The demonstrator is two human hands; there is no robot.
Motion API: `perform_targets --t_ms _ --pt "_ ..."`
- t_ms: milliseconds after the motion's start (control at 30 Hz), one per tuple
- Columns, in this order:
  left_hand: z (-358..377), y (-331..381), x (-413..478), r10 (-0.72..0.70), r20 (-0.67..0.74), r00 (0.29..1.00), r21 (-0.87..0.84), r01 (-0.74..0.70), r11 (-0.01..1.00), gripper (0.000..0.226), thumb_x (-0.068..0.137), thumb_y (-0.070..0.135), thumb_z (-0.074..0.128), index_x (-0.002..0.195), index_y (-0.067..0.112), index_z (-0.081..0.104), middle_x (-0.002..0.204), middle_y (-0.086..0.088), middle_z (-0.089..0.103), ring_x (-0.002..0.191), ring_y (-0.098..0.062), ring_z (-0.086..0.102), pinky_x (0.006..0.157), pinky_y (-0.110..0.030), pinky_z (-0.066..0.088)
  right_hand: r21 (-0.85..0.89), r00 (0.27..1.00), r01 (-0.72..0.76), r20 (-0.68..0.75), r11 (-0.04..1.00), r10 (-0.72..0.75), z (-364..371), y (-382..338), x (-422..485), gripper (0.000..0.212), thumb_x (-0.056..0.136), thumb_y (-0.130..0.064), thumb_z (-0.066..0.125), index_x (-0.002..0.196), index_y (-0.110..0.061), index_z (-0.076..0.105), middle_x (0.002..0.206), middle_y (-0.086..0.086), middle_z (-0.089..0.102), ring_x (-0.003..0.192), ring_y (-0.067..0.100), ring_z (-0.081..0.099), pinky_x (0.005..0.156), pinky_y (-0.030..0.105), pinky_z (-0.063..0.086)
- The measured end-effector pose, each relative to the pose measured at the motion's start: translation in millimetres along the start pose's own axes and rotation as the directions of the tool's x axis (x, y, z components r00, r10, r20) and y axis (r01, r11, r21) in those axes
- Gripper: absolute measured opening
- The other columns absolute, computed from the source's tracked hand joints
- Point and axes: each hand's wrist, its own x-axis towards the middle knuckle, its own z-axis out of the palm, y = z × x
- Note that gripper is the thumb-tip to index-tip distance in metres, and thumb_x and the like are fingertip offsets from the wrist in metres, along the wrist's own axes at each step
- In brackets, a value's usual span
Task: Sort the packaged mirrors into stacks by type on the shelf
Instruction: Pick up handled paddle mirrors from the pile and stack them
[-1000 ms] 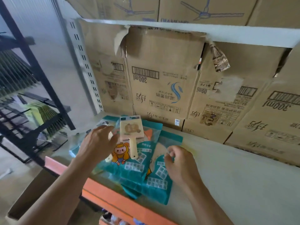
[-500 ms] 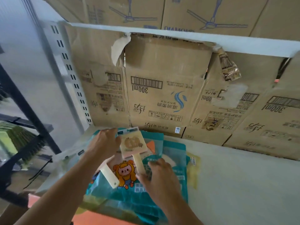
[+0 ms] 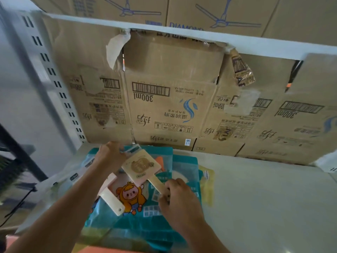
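A cream hand mirror (image 3: 141, 166) in clear packaging, printed with a brown cartoon, hangs tilted over a pile of teal packaged mirrors (image 3: 145, 212) on the shelf (image 3: 264, 207). My left hand (image 3: 111, 156) pinches the packet's top header. My right hand (image 3: 177, 196) grips the mirror's handle end. A second cream mirror handle (image 3: 112, 199) sticks out below my left wrist, beside a packet showing an orange cartoon figure (image 3: 130, 196). A yellowish packet (image 3: 207, 181) lies at the pile's right edge.
Worn cardboard boxes marked 300ml (image 3: 171, 99) line the back of the shelf. An upper shelf beam (image 3: 255, 45) carries fan boxes (image 3: 218, 13). A slotted upright (image 3: 54, 83) stands at left, with a dark rack (image 3: 12, 168) beyond it.
The view has moved closer and to the right. My right hand went from the teal packets to the cream mirror's handle. The mirror has tilted, its handle now pointing down-right.
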Motion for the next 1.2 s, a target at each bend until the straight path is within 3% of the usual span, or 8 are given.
perform_targets --t_ms 200,300,467,533,667,900,1033,1200 --pt "0 -7 -4 0.027 0.057 0.998 -0.071 -0.023 0.997 0.009 0.09 0.022 0.062 0.084 0.016 0.066 0.088 0.0 0.064 0.071 -0.013 0.063 0.049 -0.019 0.045 0.001 1.0 -0.031 0.004 1.0 0.031 1 6 -2 0.027 0.089 -0.045 0.055 0.106 -0.023 0.057 0.097 -0.007 0.058 0.087 0.01 0.055 0.075 0.026 0.048" --pt "0 -3 -9 0.08 0.032 0.996 -0.1 -0.077 0.992 0.013 0.092 0.018 0.058 0.083 0.012 0.066 0.083 0.001 0.064 0.072 -0.01 0.061 0.051 -0.017 0.04 -0.041 1.0 -0.003 0.008 0.999 0.003 0 12 -5 0.028 0.092 -0.045 0.051 0.099 -0.019 0.059 0.089 -0.005 0.051 0.082 0.012 0.052 0.069 0.025 0.044" --pt "9 16 -16 0.197 -0.059 0.979 -0.178 -0.204 0.963 0.015 0.089 0.012 0.056 0.078 0.008 0.066 0.077 0.005 0.062 0.073 -0.008 0.06 0.051 -0.017 0.043 -0.038 0.999 0.016 -0.046 0.999 -0.018 -10 29 -16 0.027 0.092 -0.044 0.048 0.095 -0.02 0.06 0.093 -0.004 0.056 0.086 0.012 0.054 0.072 0.024 0.044" --pt "16 27 -19 0.244 -0.067 0.968 -0.163 -0.252 0.954 0.016 0.09 0.013 0.056 0.077 0.013 0.066 0.077 0.008 0.061 0.069 -0.003 0.056 0.047 -0.013 0.04 -0.053 0.998 -0.005 -0.056 0.999 0.002 -16 38 -22 0.027 0.092 -0.045 0.046 0.094 -0.021 0.059 0.092 -0.005 0.055 0.086 0.012 0.053 0.071 0.023 0.041" --pt "31 52 -21 0.266 -0.072 0.961 -0.175 -0.275 0.945 0.014 0.089 0.014 0.057 0.081 0.018 0.068 0.079 0.005 0.063 0.071 -0.009 0.057 0.053 -0.022 0.042 -0.077 0.992 -0.026 -0.126 0.997 0.016 -26 59 -34 0.037 0.081 -0.056 0.027 0.071 -0.024 0.043 0.074 -0.008 0.045 0.068 0.012 0.043 0.054 0.017 0.029" --pt "63 108 -37 0.348 0.0 0.937 -0.153 -0.344 0.926 0.015 0.09 0.018 0.056 0.08 0.022 0.066 0.074 0.011 0.062 0.067 0.0 0.051 0.055 -0.017 0.038 -0.052 0.959 -0.166 -0.242 0.985 0.149 -50 95 -68 0.034 0.074 -0.048 0.04 0.061 -0.02 0.053 0.067 -0.001 0.057 0.059 0.019 0.056 0.051 0.025 0.038" --pt "85 141 -55 0.395 0.044 0.918 -0.145 -0.385 0.911 0.012 0.089 0.02 0.059 0.081 0.025 0.067 0.073 0.013 0.062 0.066 0.001 0.051 0.054 -0.015 0.034 -0.021 0.943 -0.217 -0.262 0.976 0.204 -67 120 -96 0.04 0.072 -0.052 0.037 0.065 -0.018 0.057 0.07 0.001 0.059 0.066 0.022 0.058 0.057 0.031 0.044" --pt "114 183 -97 0.41 0.084 0.908 -0.165 -0.393 0.905 0.007 0.087 0.027 0.063 0.089 0.025 0.07 0.085 0.005 0.064 0.081 -0.012 0.056 0.062 -0.023 0.037 0.028 0.915 -0.267 -0.308 0.963 0.262 -92 154 -140 0.041 0.07 -0.054 0.035 0.066 -0.019 0.057 0.072 0.002 0.057 0.071 0.026 0.057 0.06 0.033 0.043"
